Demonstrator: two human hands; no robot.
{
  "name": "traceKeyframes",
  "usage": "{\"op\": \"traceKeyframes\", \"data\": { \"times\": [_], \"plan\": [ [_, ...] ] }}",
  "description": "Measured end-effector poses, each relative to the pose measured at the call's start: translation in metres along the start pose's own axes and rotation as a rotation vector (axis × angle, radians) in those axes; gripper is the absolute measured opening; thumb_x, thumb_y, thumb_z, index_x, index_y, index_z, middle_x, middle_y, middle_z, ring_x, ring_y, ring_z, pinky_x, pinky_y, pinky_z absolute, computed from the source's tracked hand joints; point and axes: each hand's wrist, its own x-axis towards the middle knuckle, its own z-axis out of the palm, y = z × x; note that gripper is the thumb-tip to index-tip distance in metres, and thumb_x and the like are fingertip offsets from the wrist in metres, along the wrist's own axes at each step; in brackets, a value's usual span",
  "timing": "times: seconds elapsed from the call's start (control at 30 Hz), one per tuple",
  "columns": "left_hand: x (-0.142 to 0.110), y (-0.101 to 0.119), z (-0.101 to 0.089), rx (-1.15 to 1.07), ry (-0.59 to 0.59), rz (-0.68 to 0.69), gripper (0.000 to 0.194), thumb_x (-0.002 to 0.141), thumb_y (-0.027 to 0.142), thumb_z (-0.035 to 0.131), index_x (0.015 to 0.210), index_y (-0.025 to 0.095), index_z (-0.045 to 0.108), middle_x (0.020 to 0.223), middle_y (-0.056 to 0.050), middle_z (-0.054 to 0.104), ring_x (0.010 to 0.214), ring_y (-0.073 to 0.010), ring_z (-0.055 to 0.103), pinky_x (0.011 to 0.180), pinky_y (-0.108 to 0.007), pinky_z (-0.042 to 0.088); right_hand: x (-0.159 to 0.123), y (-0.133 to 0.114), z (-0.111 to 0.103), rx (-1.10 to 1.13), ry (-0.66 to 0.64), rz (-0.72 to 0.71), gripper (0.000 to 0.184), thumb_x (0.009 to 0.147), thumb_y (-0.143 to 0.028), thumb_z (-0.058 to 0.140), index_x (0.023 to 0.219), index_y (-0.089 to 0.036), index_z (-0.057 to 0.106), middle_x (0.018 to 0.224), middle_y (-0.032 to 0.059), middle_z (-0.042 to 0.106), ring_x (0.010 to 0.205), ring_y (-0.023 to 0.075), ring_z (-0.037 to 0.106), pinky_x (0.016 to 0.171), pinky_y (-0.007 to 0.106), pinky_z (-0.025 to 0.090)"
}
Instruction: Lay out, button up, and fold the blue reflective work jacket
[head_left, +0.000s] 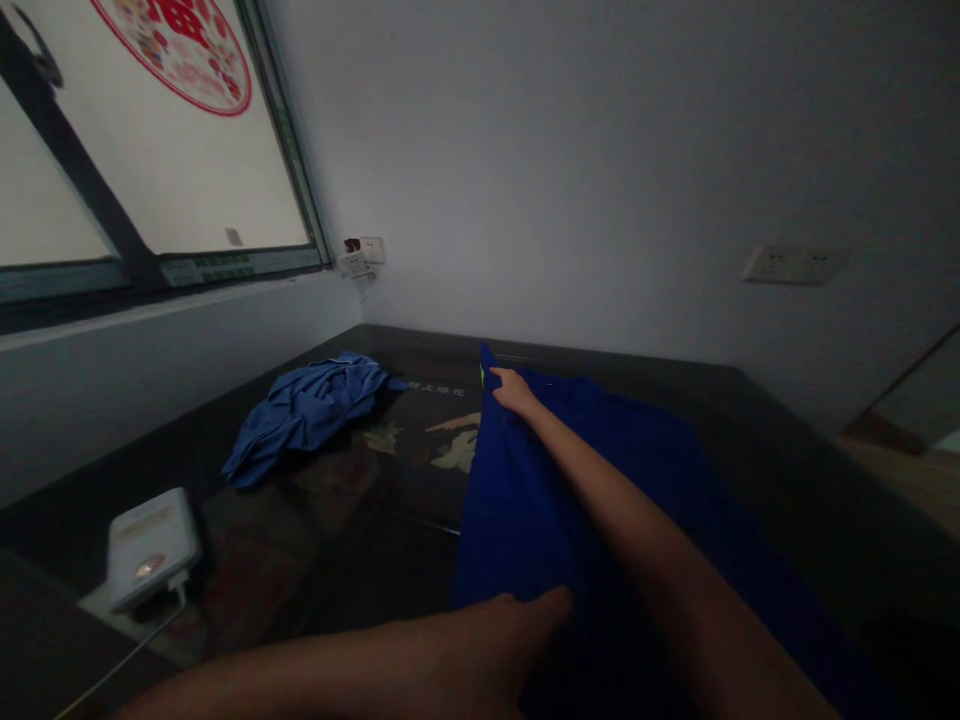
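Note:
A deep blue garment lies spread on the dark table, its left part folded over or lifted into a long straight edge. My right hand reaches far forward and pinches the cloth near its far left corner, where a small yellow-green patch shows. Close to me, my left hand grips the near part of the same garment. Its thumb points to the right, and its other fingers are mostly hidden by shadow and cloth. The cloth between the two hands looks stretched.
On the left of the dark table lies a crumpled lighter blue cloth. Nearer me sits a white box-like device with a cable. Walls and a window border the table; wall sockets are at the back.

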Motion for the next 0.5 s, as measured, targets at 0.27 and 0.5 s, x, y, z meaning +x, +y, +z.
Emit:
{"op": "traceKeyframes", "data": {
  "times": [0.27, 0.5],
  "plan": [
    [0.083, 0.047, 0.022, 0.095, -0.272, 0.274, 0.063, 0.076, 0.037, 0.063, 0.128, 0.012, 0.039, 0.094, -0.011, 0.064, 0.07, -0.0199, 0.063, 0.046, -0.021, 0.041, -0.044, 0.093, -0.085, 0.036, 0.091, 0.04, 0.067, 0.073, -0.002, 0.048, 0.138, -0.006, 0.039, 0.142, 0.0084, 0.044, 0.13, 0.0163, 0.042, 0.109, 0.026, 0.029],
    [0.15, 0.093, 0.056, 0.119, -0.404, 0.417, 0.055, 0.076, 0.03, 0.063, 0.122, 0.009, 0.045, 0.077, -0.007, 0.065, 0.062, -0.0165, 0.062, 0.053, -0.025, 0.047, -0.082, 0.173, -0.148, 0.127, 0.175, 0.074, 0.067, 0.071, -0.003, 0.054, 0.137, -0.015, 0.044, 0.141, 0.0054, 0.046, 0.127, 0.019, 0.045, 0.108, 0.033, 0.032]
  ]
}}
